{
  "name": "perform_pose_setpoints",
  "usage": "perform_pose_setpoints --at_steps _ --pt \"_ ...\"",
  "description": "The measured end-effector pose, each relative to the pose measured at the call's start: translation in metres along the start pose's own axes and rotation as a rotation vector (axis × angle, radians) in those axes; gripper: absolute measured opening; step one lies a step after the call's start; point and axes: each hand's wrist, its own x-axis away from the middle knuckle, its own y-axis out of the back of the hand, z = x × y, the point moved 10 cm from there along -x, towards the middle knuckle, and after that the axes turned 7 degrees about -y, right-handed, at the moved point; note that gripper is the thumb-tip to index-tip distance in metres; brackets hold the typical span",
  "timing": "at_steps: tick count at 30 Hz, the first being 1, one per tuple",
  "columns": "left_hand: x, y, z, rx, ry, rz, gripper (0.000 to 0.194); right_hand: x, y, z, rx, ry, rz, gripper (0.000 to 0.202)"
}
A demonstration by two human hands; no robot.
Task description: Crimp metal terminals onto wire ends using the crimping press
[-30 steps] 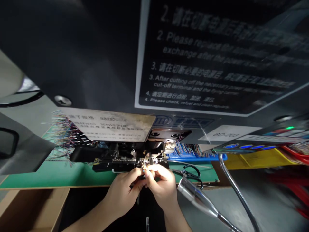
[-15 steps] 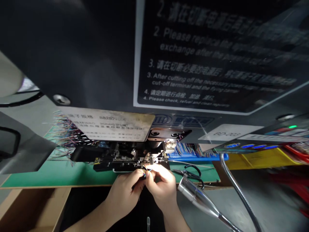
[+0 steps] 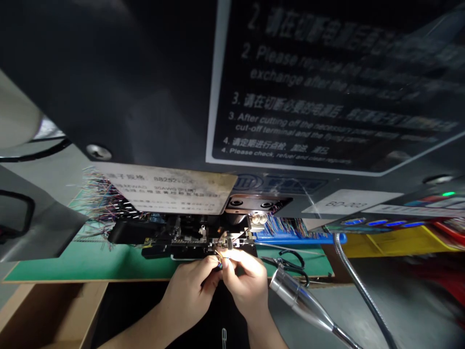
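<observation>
Thin coloured wires (image 3: 220, 262) show between the fingertips of my two hands, at the front of a terminal crimping machine (image 3: 145, 126). My left hand (image 3: 194, 286) is closed, thumb and forefinger pinching the wires from the left. Closed as well, my right hand (image 3: 245, 278) pinches them from the right, its forefinger reaching toward the lit crimping head (image 3: 229, 241). The far ends of the wires are too small and bright to make out.
A lamp with a metal head (image 3: 301, 300) stands close to my right hand. Black-handled scissors (image 3: 288, 261) lie on the green mat (image 3: 109, 264). Wire bundles (image 3: 98, 198) hang at the left, and more lie in a blue tray (image 3: 301, 237). A yellow bin (image 3: 392, 242) stands at the right.
The view has shifted slightly, so the machine appears a little further right. My hands stay together at the crimping head, and the wires between the fingertips have turned a little.
</observation>
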Motion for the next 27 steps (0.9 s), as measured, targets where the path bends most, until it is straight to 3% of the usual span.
perform_pose_setpoints --at_steps 14,22,27 --pt "-0.002 -0.001 0.005 0.125 0.042 0.002 0.013 0.003 -0.001 -0.019 -0.032 -0.145 -0.032 0.008" --pt "0.001 -0.003 0.001 0.251 0.021 0.121 0.013 0.004 -0.011 -0.021 -0.116 -0.251 0.121 0.014" --pt "0.0 -0.006 0.005 0.259 0.056 0.107 0.009 0.004 -0.007 -0.028 -0.147 -0.281 0.035 0.006"
